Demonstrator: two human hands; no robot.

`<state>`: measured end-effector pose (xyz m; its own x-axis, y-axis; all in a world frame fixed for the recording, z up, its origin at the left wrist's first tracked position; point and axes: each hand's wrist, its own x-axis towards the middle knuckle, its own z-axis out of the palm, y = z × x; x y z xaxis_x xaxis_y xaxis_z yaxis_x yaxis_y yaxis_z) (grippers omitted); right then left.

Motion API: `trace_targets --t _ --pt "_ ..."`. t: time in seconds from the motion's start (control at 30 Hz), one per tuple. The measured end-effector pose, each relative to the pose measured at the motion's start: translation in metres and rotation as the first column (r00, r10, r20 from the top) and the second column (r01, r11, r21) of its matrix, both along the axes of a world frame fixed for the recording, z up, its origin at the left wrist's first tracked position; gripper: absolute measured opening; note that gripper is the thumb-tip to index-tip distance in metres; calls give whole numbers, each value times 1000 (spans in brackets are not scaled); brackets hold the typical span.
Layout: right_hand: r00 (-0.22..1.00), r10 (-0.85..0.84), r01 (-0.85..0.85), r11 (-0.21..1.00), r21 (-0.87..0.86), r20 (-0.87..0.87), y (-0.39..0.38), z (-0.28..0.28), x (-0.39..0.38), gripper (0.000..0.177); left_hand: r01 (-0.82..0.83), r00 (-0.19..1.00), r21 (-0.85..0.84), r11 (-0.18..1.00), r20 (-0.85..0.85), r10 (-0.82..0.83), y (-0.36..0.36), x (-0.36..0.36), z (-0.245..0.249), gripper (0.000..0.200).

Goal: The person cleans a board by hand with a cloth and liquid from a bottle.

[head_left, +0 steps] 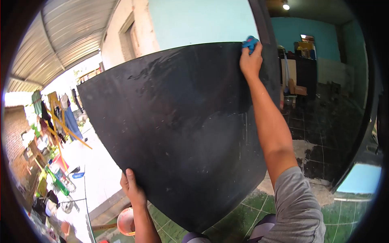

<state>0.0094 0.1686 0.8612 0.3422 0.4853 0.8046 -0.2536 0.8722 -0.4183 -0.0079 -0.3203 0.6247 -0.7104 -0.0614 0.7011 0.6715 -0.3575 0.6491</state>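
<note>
A large black board [182,121] stands tilted in front of me, with wet-looking streaks and small pale specks on its face. At its upper right corner, my right hand [251,62] is closed around a crumpled blue cloth [250,43], which touches the board's top edge. Lower down, my left hand [133,188] grips the board's left edge, thumb on the face and the other fingers mostly hidden behind it. The board's bottom corner reaches down close to my knees.
A reddish bucket [126,222] stands on the green tiled floor [253,208] beside my left forearm. Clothes [69,117] hang on a yellow rack [67,127] at the left, above scattered items. To the right, a doorway opens onto a dark tiled room [298,121].
</note>
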Motion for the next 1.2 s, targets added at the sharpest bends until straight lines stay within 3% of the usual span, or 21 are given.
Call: trace_targets --t 0.03,0.07,0.1,0.13,0.17,0.2,0.3,0.37,0.47,0.5,0.53,0.6,0.7,0.77,0.8,0.9,1.0,1.1,1.17,1.2 --pt "998 58 -60 995 74 40 -52 3 2 54 0 1000 -8 1000 5 0 -1 -1 0 40" --pt "993 112 -114 960 255 23 -105 5 -2 50 -24 1000 -23 999 -5 24 -2 -4 -2 40" --pt "998 63 -41 879 475 -29 -149 7 -19 47 -19 1000 -28 999 13 20 -5 -6 -2 40" --pt "989 137 -146 809 570 59 -210 5 -11 45 -8 1000 -31 999 30 9 -6 -8 -3 40" --pt "997 72 -49 662 748 1 -258 4 -16 45 8 999 -37 999 53 -6 -6 -8 -4 40" --pt "982 176 -163 605 779 69 -307 -6 -12 42 11 999 -16 1000 38 -10 -3 -8 -1 40" --pt "942 217 -312 299 902 255 -373 -48 -25 31 78 996 -38 996 38 -77 -6 -17 -2 39" --pt "969 62 -246 299 922 238 -345 -41 -24 31 81 997 9 997 15 -81 -2 -21 -1 38" --pt "994 68 -110 700 706 87 -274 -8 -17 34 56 998 -52 997 2 -56 -4 -24 2 38" --pt "955 280 -288 777 560 102 -252 -3 -20 31 50 998 -42 998 -20 -51 -2 -22 4 39" --pt "979 197 -190 790 583 52 -236 4 -31 31 67 998 -37 997 -14 -68 -2 -24 3 39" --pt "998 55 -59 760 647 26 -247 11 -34 29 81 997 -49 995 -7 -82 -4 -28 0 40" --pt "947 282 -298 604 739 151 -331 19 -25 37 72 997 -45 996 -11 -72 -3 -21 6 39" --pt "950 217 -311 548 777 227 -369 17 -20 53 70 997 -47 996 -19 -71 -4 -26 5 37" --pt "976 144 -215 601 770 161 -371 14 -33 54 70 997 -40 997 -18 -71 -2 -30 4 36" --pt "989 87 -147 466 872 120 -359 -33 -45 41 87 996 16 996 -19 -86 3 -29 8 34" --pt "969 69 -247 309 918 237 -359 -69 -34 31 61 997 -7 998 -37 -61 2 -37 3 36" --pt "987 91 -157 377 913 132 -362 -1 -38 29 75 996 -7 997 -43 -75 1 -40 -1 37" --pt "992 129 -64 482 874 2 -372 48 -43 33 77 996 -3 997 -50 -77 3 -39 0 37" --pt "990 141 -92 493 865 25 -374 57 -44 29 63 996 -12 998 -58 -64 2 -37 1 37"
